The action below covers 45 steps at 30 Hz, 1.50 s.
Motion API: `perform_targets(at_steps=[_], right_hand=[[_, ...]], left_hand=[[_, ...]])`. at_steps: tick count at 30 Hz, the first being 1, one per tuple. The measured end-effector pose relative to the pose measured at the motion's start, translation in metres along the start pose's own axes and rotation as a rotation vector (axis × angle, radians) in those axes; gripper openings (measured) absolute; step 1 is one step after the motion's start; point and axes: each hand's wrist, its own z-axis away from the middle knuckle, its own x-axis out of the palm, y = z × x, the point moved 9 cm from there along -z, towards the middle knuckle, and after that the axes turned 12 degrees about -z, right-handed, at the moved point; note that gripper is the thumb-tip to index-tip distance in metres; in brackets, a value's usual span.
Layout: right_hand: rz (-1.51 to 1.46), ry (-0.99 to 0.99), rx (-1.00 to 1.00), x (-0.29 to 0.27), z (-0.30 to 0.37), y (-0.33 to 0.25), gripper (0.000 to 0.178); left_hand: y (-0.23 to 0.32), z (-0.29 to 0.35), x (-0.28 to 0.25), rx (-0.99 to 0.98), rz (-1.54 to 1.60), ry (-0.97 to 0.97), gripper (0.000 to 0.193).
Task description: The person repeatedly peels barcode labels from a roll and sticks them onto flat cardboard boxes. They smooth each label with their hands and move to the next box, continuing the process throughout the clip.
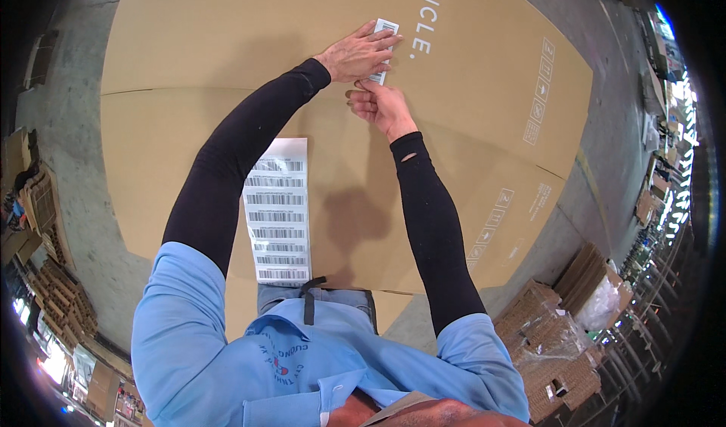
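Observation:
A white barcode label [386, 26] lies on the upper part of a large brown cardboard box [227, 49]. My left hand [357, 55] rests flat across this label with its fingers stretched out, covering much of its middle. Just below, my right hand [383, 111] has its fingers curled, with thumb and forefinger closed at the label's lower end. Nearer my body, a long sheet of barcode labels [278, 204] lies on the cardboard, partly behind my left arm.
Grey concrete floor [76, 124] surrounds the box. Stacked brown cardboard [548, 344] with clear plastic wrap stands at the lower right. More flattened cardboard [57, 295] is piled at the lower left. A crease runs across the box.

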Motion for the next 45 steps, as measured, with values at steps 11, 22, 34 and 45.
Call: perform_targets(at_steps=[11,22,34,45], right_hand=[[-0.031,-0.095,-0.040,-0.019,0.025,0.027,0.024],[1.259,0.850,-1.071,-0.191,0.223,0.071,0.045],[1.350,0.811,-1.044,-0.212,0.213,0.098,0.050],[1.363,0.805,-1.019,-0.210,0.211,0.098,0.048]], left_hand=[[0.027,0.023,-0.008,0.048,0.019,-0.097,0.069],[0.090,0.068,-0.021,0.094,0.108,-0.176,0.072],[-0.007,0.033,0.004,-0.330,0.218,0.055,0.062],[-0.031,-0.038,0.021,-0.155,-0.010,-0.093,0.051]])
